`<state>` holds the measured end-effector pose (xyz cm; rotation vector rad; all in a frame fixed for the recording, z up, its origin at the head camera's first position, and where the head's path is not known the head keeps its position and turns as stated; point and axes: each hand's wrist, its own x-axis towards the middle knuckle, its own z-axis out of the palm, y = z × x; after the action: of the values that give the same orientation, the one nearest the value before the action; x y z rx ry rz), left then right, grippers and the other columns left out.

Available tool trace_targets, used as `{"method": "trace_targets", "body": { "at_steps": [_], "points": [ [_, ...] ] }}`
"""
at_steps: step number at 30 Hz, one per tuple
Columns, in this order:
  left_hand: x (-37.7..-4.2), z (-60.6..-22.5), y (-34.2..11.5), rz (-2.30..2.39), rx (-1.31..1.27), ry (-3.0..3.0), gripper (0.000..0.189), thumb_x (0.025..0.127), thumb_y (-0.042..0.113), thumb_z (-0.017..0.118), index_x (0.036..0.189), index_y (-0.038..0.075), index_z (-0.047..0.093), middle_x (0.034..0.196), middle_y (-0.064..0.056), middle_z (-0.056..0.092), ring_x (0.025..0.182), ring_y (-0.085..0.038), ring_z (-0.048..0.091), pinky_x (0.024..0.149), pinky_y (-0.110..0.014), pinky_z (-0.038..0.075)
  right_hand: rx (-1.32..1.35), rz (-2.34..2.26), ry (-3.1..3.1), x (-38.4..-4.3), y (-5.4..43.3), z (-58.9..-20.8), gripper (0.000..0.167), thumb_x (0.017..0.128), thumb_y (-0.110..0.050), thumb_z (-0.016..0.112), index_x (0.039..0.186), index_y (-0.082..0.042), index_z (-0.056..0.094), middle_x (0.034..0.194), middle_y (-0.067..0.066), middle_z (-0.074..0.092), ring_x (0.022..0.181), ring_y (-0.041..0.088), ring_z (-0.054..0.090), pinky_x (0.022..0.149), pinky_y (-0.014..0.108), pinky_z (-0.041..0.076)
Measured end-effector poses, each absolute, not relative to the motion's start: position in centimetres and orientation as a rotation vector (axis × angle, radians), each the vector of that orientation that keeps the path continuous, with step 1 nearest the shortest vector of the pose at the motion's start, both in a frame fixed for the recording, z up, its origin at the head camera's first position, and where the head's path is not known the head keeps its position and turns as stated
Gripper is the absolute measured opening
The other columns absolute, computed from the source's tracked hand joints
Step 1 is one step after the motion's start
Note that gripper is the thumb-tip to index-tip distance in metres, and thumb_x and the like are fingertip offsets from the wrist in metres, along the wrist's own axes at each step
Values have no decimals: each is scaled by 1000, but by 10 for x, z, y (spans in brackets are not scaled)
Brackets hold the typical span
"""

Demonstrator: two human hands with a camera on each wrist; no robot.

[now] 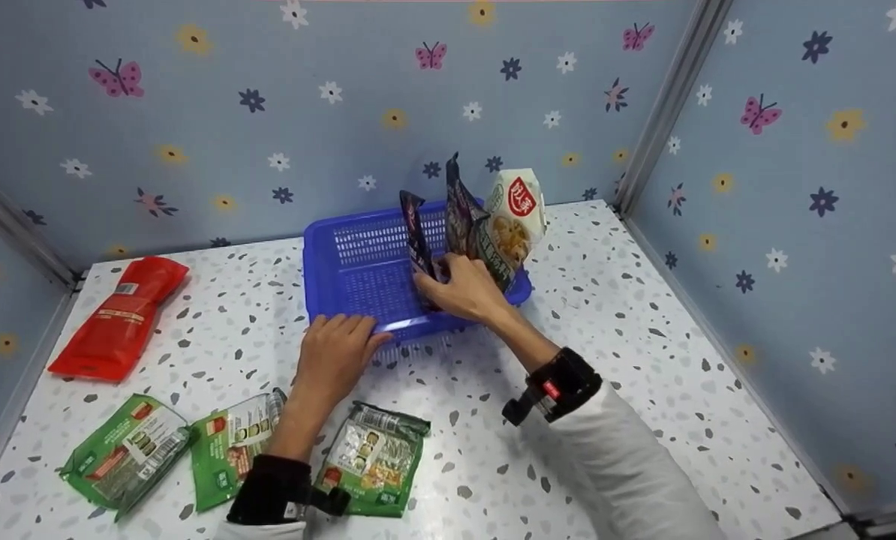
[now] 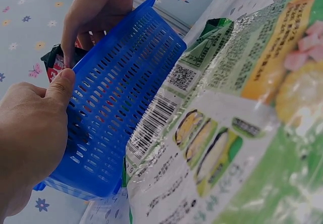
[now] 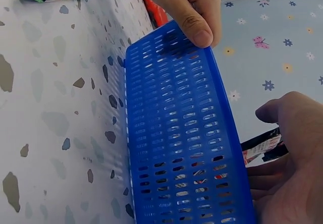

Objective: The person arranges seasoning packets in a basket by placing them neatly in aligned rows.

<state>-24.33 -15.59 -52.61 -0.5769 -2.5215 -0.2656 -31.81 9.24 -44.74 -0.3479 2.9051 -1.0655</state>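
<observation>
The speckled bench (image 1: 643, 337) bears a blue basket (image 1: 373, 244), a red packet (image 1: 124, 322) at left and three green packets (image 1: 377, 461) nearer.

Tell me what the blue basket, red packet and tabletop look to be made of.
Blue basket: likely molded plastic, slightly glossy; even slots and a shiny rim.
Red packet: probably flexible plastic film, softly shiny; its surface creases and bends.
Tabletop: smooth, chip-patterned; terrazzo or a printed imitation, I can't tell which.
</observation>
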Motion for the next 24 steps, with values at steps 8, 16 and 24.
{"method": "trace_targets", "body": {
  "at_steps": [8,16,24],
  "points": [
    [-243,-527,-156,-272,-580,-2514,37,110,48,68,106,11,73,96,-11,83,83,-32,75,76,-43,55,-387,-1117,2932,-305,104,-444,74,107,-58,66,155,-1,63,152,24,72,142,42,70,119,54,59],
    [-243,-528,-157,-277,-588,-2485,36,109,47,70,103,11,71,92,-10,82,80,-32,73,73,-42,51,-551,-1243,2993,-288,117,-445,60,109,-44,68,148,1,68,147,23,75,138,43,72,119,55,58],
    [-243,-528,-157,-286,-586,-2520,37,110,47,69,104,11,72,94,-11,82,83,-32,73,75,-43,52,-1041,-1177,3091,-273,136,-457,44,109,-25,72,140,6,71,141,26,76,135,43,72,120,55,57]
  ]
}}
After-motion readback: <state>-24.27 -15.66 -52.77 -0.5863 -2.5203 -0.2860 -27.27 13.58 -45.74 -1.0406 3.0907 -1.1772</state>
